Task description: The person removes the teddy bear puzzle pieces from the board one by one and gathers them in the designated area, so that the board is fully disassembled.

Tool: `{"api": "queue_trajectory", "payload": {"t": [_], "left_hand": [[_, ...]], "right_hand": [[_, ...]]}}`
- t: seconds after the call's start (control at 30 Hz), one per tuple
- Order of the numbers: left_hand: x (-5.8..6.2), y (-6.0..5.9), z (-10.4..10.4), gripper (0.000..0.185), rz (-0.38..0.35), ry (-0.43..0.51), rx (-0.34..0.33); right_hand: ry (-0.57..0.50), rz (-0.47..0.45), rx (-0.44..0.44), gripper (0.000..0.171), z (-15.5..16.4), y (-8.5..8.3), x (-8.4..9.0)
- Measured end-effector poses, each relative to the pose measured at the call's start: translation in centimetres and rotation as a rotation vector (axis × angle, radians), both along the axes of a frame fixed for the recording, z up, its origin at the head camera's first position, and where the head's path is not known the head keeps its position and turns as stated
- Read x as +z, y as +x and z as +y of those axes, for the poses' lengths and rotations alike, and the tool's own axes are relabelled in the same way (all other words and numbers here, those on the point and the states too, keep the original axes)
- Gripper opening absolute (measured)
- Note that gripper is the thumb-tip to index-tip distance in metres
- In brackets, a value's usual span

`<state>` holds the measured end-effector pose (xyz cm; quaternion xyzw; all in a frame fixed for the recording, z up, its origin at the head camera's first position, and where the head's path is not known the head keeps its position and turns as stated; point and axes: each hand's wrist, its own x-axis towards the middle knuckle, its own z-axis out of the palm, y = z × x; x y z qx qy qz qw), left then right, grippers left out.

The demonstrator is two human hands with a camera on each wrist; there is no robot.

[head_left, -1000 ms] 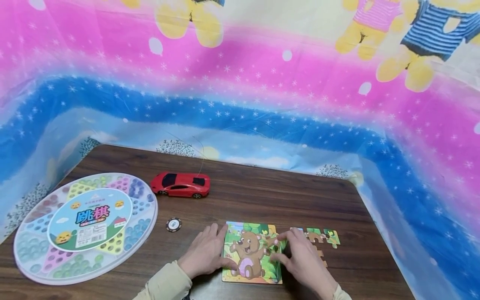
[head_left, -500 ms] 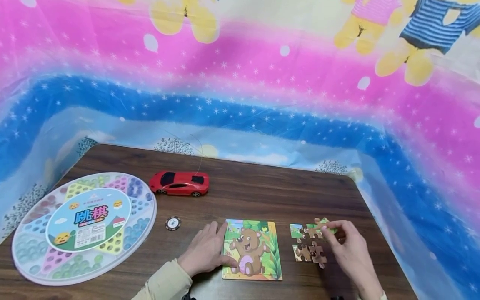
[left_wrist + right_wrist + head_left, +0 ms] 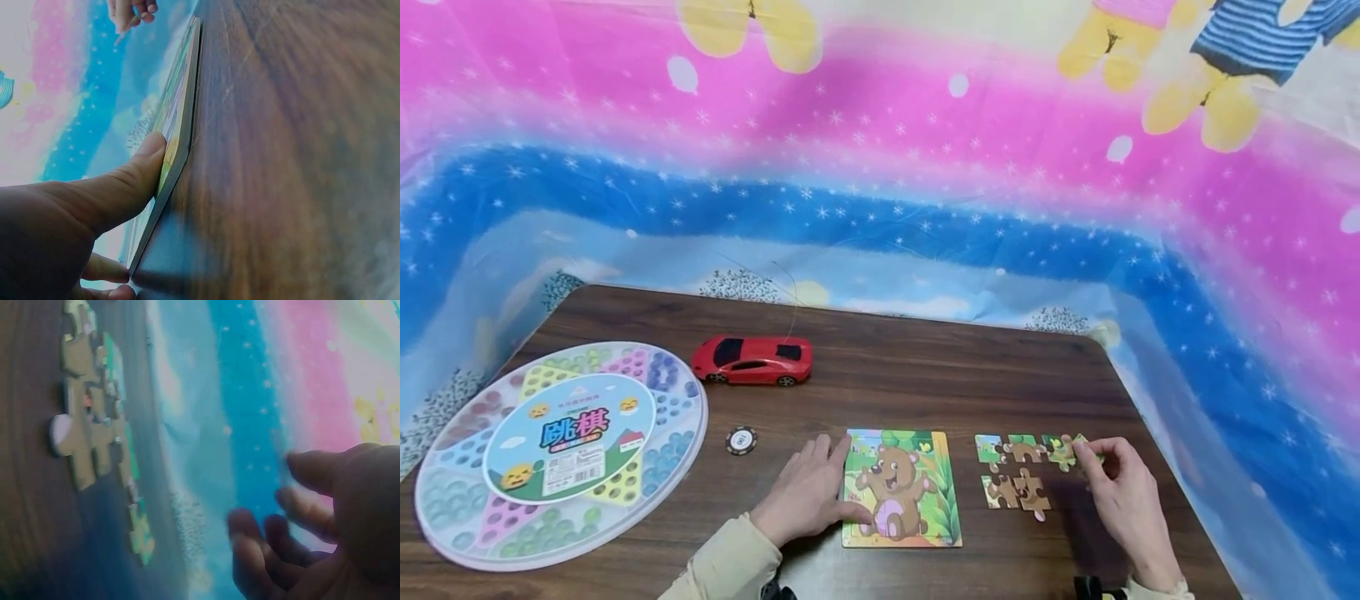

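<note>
My left hand [image 3: 805, 492] rests along the left side of a square bear picture puzzle board [image 3: 942, 533]. Its thumb [image 3: 140, 164] lies on the board's face, the other fingers along the edge. Over to the right, my right hand [image 3: 1123, 492] pinches a small jigsaw piece [image 3: 1079, 446] by its edge, seen thin at the fingertips in the left wrist view. This piece overlaps the right end of a row of jigsaw pieces [image 3: 1026, 448]. Below that row lie two joined pieces [image 3: 1033, 492]. In the right wrist view the fingers hide the pinched piece.
A red toy car [image 3: 752, 361] with a thin antenna stands farther back. Left of it lies a round Chinese checkers set [image 3: 475, 550] with marbles. A poker chip [image 3: 741, 440] is near the left hand. A printed cloth [image 3: 880, 200] encloses the wooden table [image 3: 925, 358].
My right hand has gone from the bear board's right side to the loose pieces, taking a small jigsaw piece along, and then slightly farther right. The left hand stays at the board's edge.
</note>
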<state>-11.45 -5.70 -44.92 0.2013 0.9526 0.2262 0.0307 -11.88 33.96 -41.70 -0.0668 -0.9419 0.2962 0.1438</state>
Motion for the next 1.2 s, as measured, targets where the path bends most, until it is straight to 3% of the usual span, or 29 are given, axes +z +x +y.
{"api": "queue_trajectory", "payload": {"t": [0.27,0.53,0.97,1.2], "left_hand": [[0.4,-0.6,-0.2,0.108,-0.019,-0.003,0.002],[0.6,-0.7,-0.5,0.109,-0.045,-0.004,0.019],[0.6,-0.5,-0.2,0.109,-0.067,-0.011,0.02],[0.7,-0.1,0.2,0.109,-0.067,-0.012,-0.001]], "right_hand": [[0.03,-0.025,-0.016,0.04,0.8,-0.8,-0.8],[0.073,-0.094,0.08,0.036,1.2,-1.6,-1.0],[0.228,-0.22,0.194,0.015,2.1,-0.4,-2.2],[0.269,-0.238,0.162,0.013,2.0,0.5,-2.7]]}}
